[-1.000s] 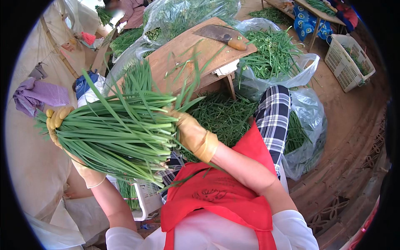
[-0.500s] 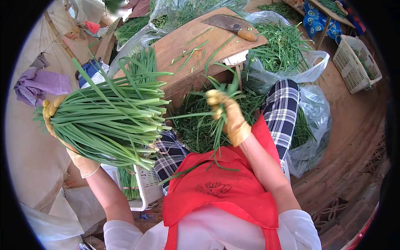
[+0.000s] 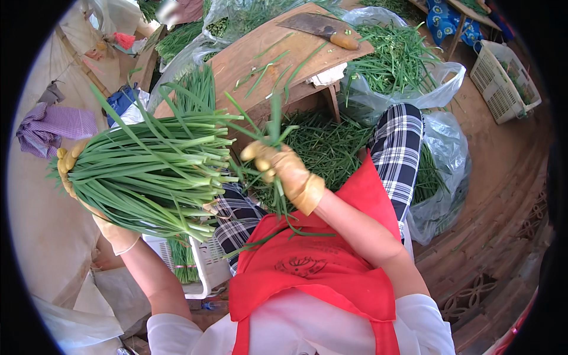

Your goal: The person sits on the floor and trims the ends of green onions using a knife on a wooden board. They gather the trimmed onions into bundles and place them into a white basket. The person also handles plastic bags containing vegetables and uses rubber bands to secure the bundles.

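My left hand, in a yellowish glove, is closed round the leafy end of a large bunch of garlic chives. The pale cut stems point right, toward my other hand. Gloved the same way, my right hand grips a few loose chive leaves just right of those stem ends; the leaves are partly blurred. Below it, a heap of chive trimmings lies between my knees. Some stray leaves hang over my red apron.
Ahead stands a wooden board bearing a cleaver and scattered leaves. Plastic bags of chives sit to the right, with a cream basket beyond. A white crate holding a banded bunch is by my left leg.
My right hand has moved left with the loose leaves, closer to the bunch's stem ends. My left hand keeps its hold on the bunch, nearly still.
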Tool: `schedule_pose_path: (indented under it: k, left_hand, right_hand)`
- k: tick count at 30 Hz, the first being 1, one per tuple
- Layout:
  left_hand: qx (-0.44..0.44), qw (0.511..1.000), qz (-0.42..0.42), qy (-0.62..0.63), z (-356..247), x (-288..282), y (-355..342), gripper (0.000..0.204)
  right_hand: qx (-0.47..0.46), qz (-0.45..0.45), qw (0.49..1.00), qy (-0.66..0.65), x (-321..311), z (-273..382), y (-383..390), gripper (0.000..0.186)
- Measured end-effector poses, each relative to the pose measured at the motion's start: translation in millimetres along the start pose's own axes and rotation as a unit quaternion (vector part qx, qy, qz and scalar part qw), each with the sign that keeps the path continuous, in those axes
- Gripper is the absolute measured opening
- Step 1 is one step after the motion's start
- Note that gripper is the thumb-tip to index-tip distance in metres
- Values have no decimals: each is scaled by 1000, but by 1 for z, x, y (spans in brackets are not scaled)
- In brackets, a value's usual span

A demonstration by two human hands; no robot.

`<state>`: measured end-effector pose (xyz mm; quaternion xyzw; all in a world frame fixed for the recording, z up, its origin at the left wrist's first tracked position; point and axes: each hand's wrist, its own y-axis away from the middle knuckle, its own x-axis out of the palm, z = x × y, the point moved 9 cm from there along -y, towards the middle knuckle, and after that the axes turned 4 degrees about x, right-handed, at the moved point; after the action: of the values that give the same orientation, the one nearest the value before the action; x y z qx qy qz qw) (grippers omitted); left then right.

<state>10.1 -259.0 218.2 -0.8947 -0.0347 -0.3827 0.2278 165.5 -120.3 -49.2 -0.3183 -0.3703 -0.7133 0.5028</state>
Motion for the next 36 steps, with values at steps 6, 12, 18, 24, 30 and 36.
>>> schedule_pose_path:
  k: [6, 12, 18, 24, 30, 36]
  left_hand:
    - [-11, 1000, 11, 12, 1, -4, 0, 25]
    - [120, 991, -17, -61, -51, -31, 15, 14]
    - [117, 990, -41, -63, -9, -15, -2, 13]
    - [165, 979, -76, -88, -30, -14, -1, 19]
    - [252, 949, -117, -149, -39, -21, -2, 18]
    - [293, 933, -136, -157, -33, -27, -13, 9]
  right_hand:
    - [32, -15, 996, 82, -19, -17, 0, 44]
    - [80, 140, 980, 116, 24, -27, 13, 36]
    - [-63, 62, 993, 82, 23, 0, 19, 18]
    - [59, -144, 807, 570, -124, 24, -19, 41]
    - [-134, 38, 772, 620, -6, 43, 12, 60]
    - [-95, 129, 986, 52, 46, 19, 9, 36]
